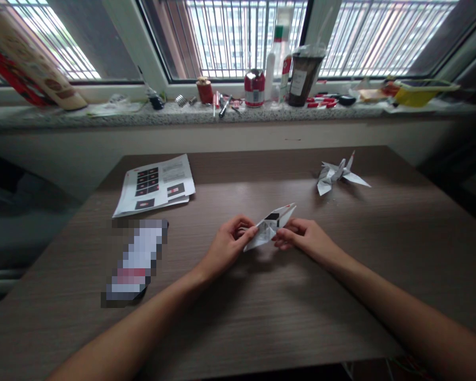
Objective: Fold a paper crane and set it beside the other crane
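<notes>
A folded piece of printed paper (268,226), long and pointed at both ends, is held up between my two hands over the middle of the table. My left hand (235,238) pinches its left side between thumb and fingers. On the other side, my right hand (297,236) has its thumb and fingers closed on the lower right edge. White paper cranes (337,174) with pointed wings lie at the far right of the table; whether they are one or two is hard to tell.
Printed sheets (158,182) lie at the back left, with a pixelated phone (137,259) nearer me. Along the granite windowsill (182,117) stand a red can (254,87), a clear bottle (275,63), a dark drink cup (304,76) and a yellow container (414,95).
</notes>
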